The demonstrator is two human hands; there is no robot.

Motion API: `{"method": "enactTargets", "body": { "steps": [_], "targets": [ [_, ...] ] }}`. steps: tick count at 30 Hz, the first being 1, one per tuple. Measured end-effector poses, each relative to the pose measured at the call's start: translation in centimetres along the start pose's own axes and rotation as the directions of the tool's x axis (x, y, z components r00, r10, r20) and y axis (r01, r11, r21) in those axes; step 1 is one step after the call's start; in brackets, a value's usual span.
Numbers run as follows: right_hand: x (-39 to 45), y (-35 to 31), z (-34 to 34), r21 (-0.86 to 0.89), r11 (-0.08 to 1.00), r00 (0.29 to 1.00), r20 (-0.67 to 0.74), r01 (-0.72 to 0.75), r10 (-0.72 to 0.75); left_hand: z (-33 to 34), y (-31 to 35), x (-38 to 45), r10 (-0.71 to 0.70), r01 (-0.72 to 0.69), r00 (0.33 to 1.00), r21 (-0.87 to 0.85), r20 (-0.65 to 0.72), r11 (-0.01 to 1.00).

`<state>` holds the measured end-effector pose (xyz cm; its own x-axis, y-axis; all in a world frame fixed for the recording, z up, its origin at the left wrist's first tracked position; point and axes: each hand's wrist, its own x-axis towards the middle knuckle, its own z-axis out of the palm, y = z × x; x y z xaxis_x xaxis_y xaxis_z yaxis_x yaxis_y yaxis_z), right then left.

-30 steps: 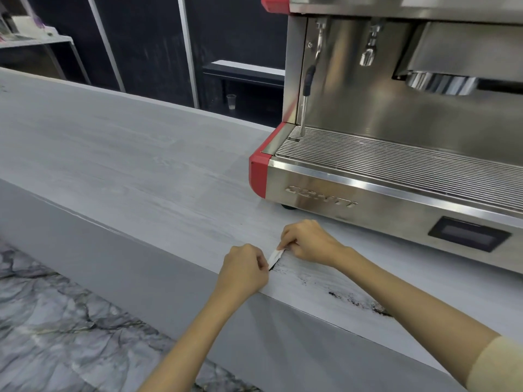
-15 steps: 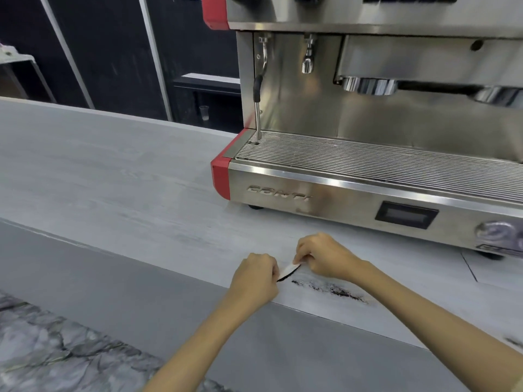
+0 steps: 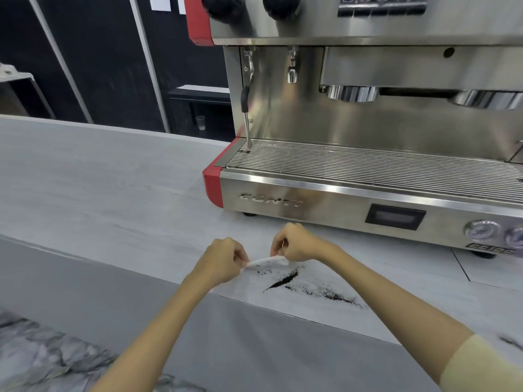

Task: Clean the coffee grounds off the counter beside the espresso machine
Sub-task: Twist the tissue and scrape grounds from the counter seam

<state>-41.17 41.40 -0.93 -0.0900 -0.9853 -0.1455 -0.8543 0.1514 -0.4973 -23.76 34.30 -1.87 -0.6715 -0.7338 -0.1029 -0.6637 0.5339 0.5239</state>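
Note:
Dark coffee grounds (image 3: 308,287) lie smeared in streaks on the pale grey counter (image 3: 113,193), just in front of the steel and red espresso machine (image 3: 368,171). Both hands pinch a small white piece of paper (image 3: 266,261), which is stretched between them a little above the counter, with some specks of grounds on it. My left hand (image 3: 220,264) holds its left end near the counter's front edge. My right hand (image 3: 297,246) holds its right end, just left of the thickest streak.
The machine's drip grate (image 3: 368,162) and steam wand (image 3: 245,108) stand behind the hands. Another dark smear (image 3: 512,342) shows at the far right edge. The counter's front drops to a grey panel (image 3: 113,292) and marbled floor (image 3: 42,357). A small cup (image 3: 200,122) sits far behind.
Both hands have lifted the paper slightly and pulled it taut between them. More of the grounds' streak shows to the right. My head has turned up and right, bringing more of the machine into view.

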Motion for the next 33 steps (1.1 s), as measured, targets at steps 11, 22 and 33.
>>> {"method": "enactTargets", "body": {
  "steps": [11,22,33],
  "targets": [
    [-0.7,1.1,2.8,-0.045,0.996,0.991,-0.106,0.071,-0.075,1.4,-1.2,-0.6,0.059,-0.058,0.997,0.04,-0.044,0.998],
    [0.7,-2.6,1.0,-0.051,0.992,0.99,-0.07,0.117,-0.121,-2.5,-3.5,0.6,0.019,-0.018,1.0,-0.074,0.019,0.997],
    [8.6,-7.8,5.2,0.257,0.958,0.906,-0.361,-0.131,0.221,-8.3,-10.5,7.1,0.086,-0.086,0.996,-0.006,0.019,0.996]
  ]
}}
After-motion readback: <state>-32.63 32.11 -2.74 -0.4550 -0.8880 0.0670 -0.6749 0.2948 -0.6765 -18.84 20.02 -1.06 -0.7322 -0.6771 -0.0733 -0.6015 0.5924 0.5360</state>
